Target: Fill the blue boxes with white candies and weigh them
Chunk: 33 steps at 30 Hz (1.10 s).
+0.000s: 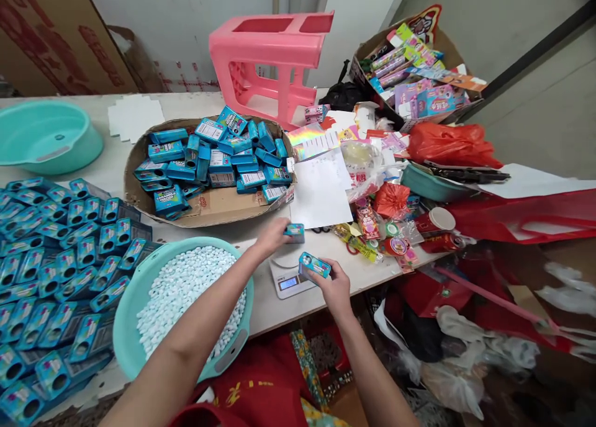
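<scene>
My left hand (274, 236) is closed on a small blue box (295, 231), held just above a small white digital scale (288, 279) at the table's front edge. My right hand (333, 284) grips a second small blue box (314, 265) over the scale's right side. A teal basin (135, 303) full of small white tablets (184, 293) sits under my left forearm. Rows of the same blue boxes (51, 272), open at their round holes, cover the table at the left.
A flat cardboard tray (218, 206) holds several closed blue boxes. An empty teal basin (46, 135) is at the far left, a pink plastic stool (267, 61) on its side at the back. White paper (321, 191), packets, red bags (447, 143) and a carton of toys (419, 73) crowd the right.
</scene>
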Each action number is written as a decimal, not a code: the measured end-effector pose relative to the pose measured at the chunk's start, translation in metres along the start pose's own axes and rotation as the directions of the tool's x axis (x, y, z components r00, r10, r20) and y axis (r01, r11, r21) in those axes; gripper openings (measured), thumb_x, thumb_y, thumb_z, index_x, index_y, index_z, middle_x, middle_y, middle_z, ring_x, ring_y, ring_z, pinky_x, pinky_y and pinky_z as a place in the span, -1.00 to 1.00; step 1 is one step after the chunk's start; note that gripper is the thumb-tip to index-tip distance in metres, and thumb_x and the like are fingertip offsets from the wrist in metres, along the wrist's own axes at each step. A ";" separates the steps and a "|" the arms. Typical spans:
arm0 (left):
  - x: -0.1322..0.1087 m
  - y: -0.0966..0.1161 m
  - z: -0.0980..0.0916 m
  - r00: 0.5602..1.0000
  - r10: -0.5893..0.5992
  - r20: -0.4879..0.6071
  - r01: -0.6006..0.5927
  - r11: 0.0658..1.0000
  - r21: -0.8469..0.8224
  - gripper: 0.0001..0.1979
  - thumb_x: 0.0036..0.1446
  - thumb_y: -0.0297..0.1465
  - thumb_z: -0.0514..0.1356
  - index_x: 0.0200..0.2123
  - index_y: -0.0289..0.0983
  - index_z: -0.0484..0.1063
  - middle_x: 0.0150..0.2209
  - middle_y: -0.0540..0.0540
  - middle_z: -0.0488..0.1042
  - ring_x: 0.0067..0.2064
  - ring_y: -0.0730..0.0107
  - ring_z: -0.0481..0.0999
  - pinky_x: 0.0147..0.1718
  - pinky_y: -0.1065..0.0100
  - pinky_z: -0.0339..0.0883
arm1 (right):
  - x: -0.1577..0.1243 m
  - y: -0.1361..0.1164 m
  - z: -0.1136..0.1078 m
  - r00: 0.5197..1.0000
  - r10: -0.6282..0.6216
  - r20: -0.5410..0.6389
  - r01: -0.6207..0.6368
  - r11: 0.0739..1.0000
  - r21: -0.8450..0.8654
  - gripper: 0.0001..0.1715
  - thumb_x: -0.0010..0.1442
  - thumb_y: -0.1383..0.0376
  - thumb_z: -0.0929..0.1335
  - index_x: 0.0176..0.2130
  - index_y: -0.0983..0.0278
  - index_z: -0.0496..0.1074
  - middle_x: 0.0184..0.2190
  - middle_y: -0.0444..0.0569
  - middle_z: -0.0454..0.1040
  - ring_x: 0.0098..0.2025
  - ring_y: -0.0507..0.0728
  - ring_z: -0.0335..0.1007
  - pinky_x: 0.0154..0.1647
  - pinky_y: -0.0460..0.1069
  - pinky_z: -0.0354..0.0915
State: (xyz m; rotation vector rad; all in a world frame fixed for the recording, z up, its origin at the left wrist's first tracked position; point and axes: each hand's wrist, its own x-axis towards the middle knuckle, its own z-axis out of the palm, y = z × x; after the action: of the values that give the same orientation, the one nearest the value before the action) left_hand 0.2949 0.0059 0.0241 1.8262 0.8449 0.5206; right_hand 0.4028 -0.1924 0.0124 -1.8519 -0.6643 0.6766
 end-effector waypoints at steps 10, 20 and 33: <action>-0.118 0.024 -0.075 0.910 -0.172 -0.376 0.080 0.966 -0.247 -0.63 -0.25 -0.43 0.39 -0.25 -0.15 0.54 -0.25 -0.06 0.52 -0.20 0.22 0.45 -0.16 0.31 0.27 | 0.029 -0.020 0.058 0.918 -0.390 -0.066 0.374 0.911 -0.172 -0.35 0.01 0.09 0.43 0.04 0.31 0.31 0.05 0.18 0.33 0.12 0.27 0.21 0.13 0.22 0.15; -0.189 0.009 -0.079 0.792 -0.534 -0.295 -0.099 0.364 -0.926 -0.50 0.10 0.00 0.10 -0.15 -0.31 0.46 -0.17 -0.22 0.49 -0.14 0.22 0.50 -0.14 0.23 0.35 | -0.061 -0.098 0.099 0.727 -0.390 0.565 0.497 0.867 -0.041 -0.60 0.05 0.14 0.45 -0.11 0.18 0.39 -0.23 -0.04 0.45 -0.16 0.18 0.38 -0.13 0.05 0.31; -0.207 -0.007 -0.100 0.722 -0.669 -0.176 -0.192 0.051 -0.980 -0.80 0.05 -0.32 0.23 -0.38 -0.38 0.46 -0.43 -0.10 0.45 -0.37 0.42 0.46 -0.27 0.37 0.34 | -0.081 -0.103 0.127 0.724 -0.378 0.577 0.495 0.867 -0.053 -0.59 0.02 0.10 0.45 -0.14 0.19 0.42 -0.25 -0.06 0.43 -0.17 0.18 0.36 -0.14 0.05 0.27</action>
State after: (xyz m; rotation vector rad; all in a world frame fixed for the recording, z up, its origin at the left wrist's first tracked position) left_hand 0.0874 -0.0859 0.0630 0.0437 0.8439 1.1441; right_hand 0.2422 -0.1360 0.0790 -1.5729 -1.5587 0.8464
